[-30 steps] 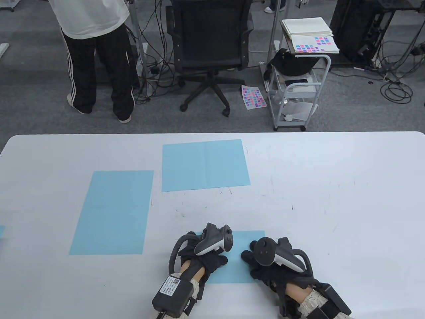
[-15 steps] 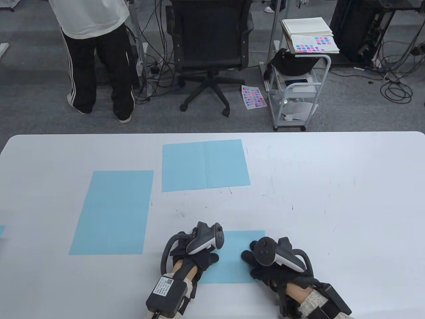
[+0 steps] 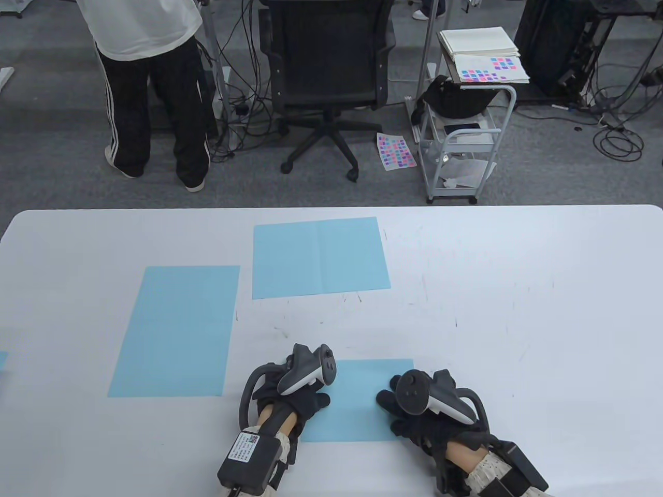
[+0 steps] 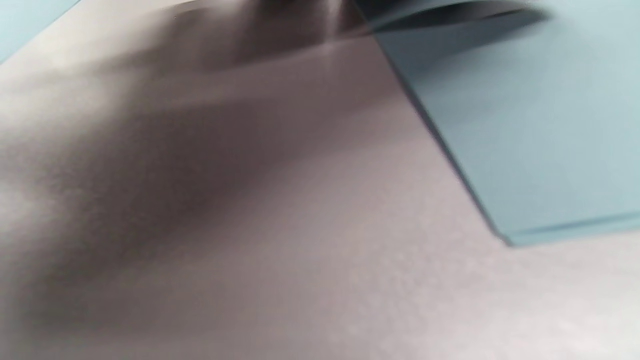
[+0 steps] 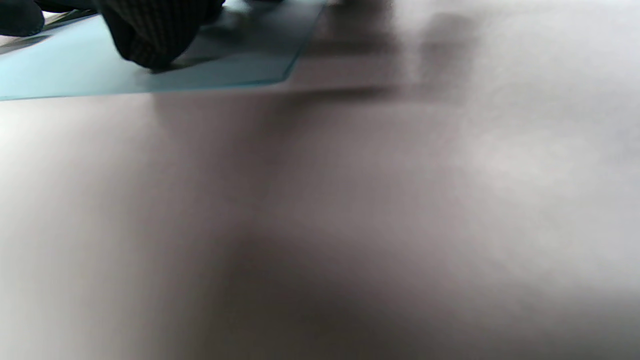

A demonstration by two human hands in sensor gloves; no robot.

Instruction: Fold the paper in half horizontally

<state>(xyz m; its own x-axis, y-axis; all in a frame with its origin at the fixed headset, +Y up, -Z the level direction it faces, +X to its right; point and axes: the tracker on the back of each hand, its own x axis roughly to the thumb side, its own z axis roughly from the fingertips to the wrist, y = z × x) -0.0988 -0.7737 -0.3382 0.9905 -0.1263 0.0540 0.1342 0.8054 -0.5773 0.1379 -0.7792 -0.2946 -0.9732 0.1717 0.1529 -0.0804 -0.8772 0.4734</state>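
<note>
A light blue folded paper (image 3: 357, 404) lies flat near the table's front edge, between my hands. My left hand (image 3: 305, 399) lies over the paper's left edge, its thumb on the sheet. My right hand (image 3: 398, 409) rests on the paper's right part, fingers down on it. In the left wrist view the paper (image 4: 525, 125) shows a doubled edge at its near corner. In the right wrist view a gloved fingertip (image 5: 150, 35) presses on the paper (image 5: 75, 70). Both hands' palms are hidden under the trackers.
A tall blue sheet (image 3: 176, 331) lies at the left. Another blue sheet (image 3: 320, 258) with a vertical crease lies at the back. A sliver of blue paper (image 3: 2, 359) shows at the table's left edge. A chair, a cart and a standing person are beyond the table.
My left hand has slid left across the folded paper to its left edge, uncovering more of the sheet. My right hand and the paper have not moved.
</note>
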